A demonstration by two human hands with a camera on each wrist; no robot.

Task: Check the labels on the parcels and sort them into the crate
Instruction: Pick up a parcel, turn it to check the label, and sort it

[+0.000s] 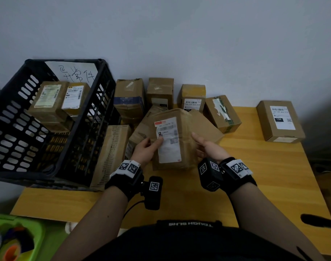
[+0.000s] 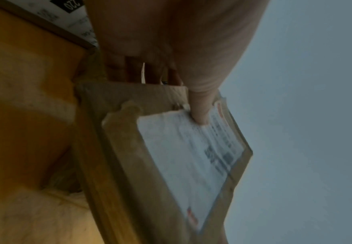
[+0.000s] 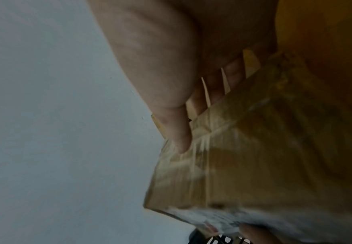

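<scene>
The left hand [image 1: 144, 149] held the parcel [image 1: 175, 140] by its left edge, the thumb lying across the white shipping label [image 1: 168, 140] and the fingers curled round behind the cardboard, as the left wrist view showed. The right hand [image 1: 208, 147] steadied the opposite side with the thumb laid along the edge and the fingers spread under the back; that grip looked more like a cradle than a pinch. Between the two hands the parcel stood raised off the table [image 1: 255, 176] and tipped toward the person, label face up and readable from the head view, though the print was too blurred to make out. This appeared to be the checking step: the label was being read, and the parcel had not yet gone anywhere. Behind it, more parcels [image 1: 192, 98] waited in a loose row along the wall, one of them [image 1: 280, 120] set well apart at the right. To the left stood the black crate [image 1: 96, 117], already holding two labelled boxes [image 1: 61, 98] under a handwritten paper sign [image 1: 76, 72]. If the label matched the crate's category, the next move would probably call for carrying the parcel leftward over the near rim and lowering it into the free space beside those boxes; otherwise it would need setting aside on the table.
</scene>
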